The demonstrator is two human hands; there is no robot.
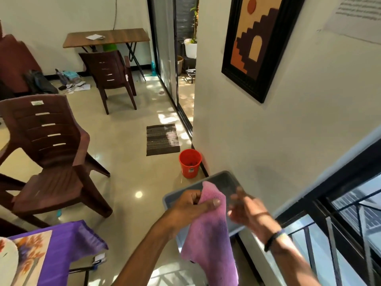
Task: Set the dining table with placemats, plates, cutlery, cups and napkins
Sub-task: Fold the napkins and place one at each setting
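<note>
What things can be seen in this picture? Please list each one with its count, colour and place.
cloth: 1, pink, held over the tray at lower centre
tray: 1, grey, behind the cloth near the wall
bucket: 1, orange, on the floor by the wall
floor mat: 1, dark striped, by the sliding door
chairs: 2 fully seen, brown plastic, left and centre back
folding table: 1, wood-brown, at the far wall
tablecloth: 1, purple, lower left
placemat: 1, floral, on the tablecloth
framed picture: 1, black frame, on the right wall
left hand: 1, pinching the cloth
right hand: 1, blurred, beside the cloth
</note>
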